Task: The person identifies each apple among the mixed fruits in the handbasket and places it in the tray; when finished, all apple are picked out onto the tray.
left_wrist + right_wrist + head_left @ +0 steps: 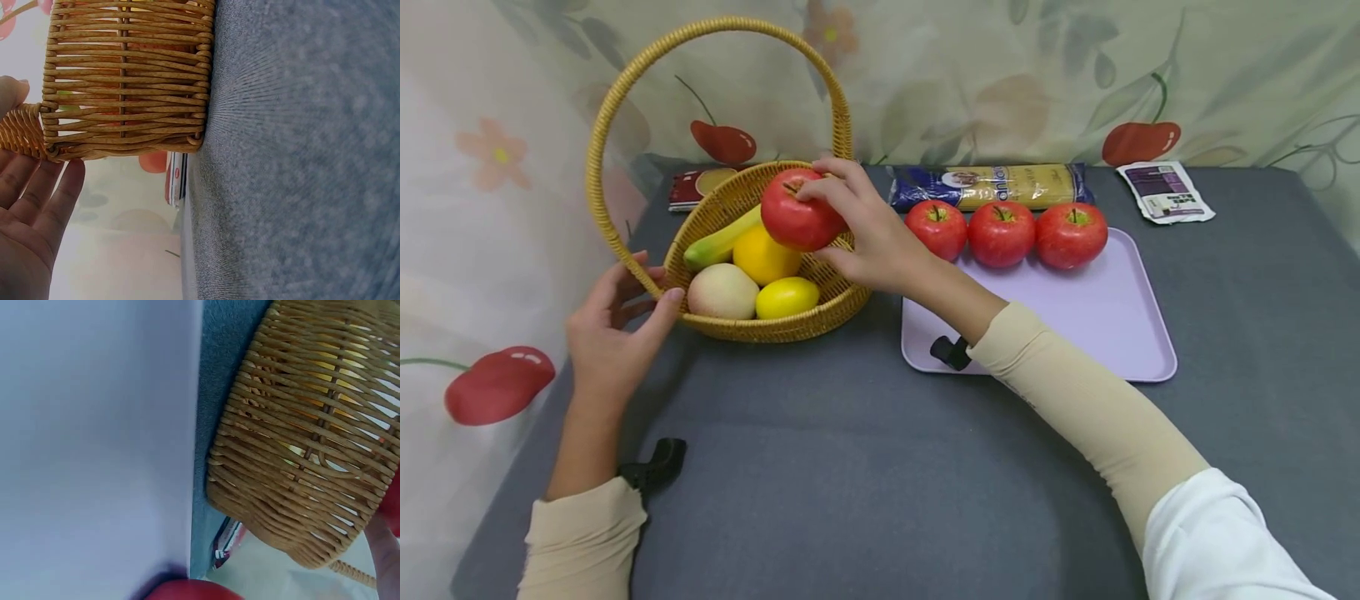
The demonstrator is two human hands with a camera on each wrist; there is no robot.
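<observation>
A red apple [801, 212] is gripped by my right hand [872, 233] over the right part of the wicker basket [767, 332]. In the right wrist view only a bit of the apple [392, 503] and a finger show at the edge. My left hand [621, 321] holds the foot of the basket's tall handle [597, 167] at the left rim; the left wrist view shows thumb and fingers on either side of it. Inside the basket lie a green-yellow banana [718, 244], an orange [766, 257], a pale peach [722, 292] and a lemon [787, 297].
To the right is a lilac tray [1105, 333], with three red apples [1002, 234] along its back edge. Behind them lies a pasta packet [992, 187]. A white-and-purple sachet [1165, 192] sits at the back right, a dark red packet [688, 190] behind the basket.
</observation>
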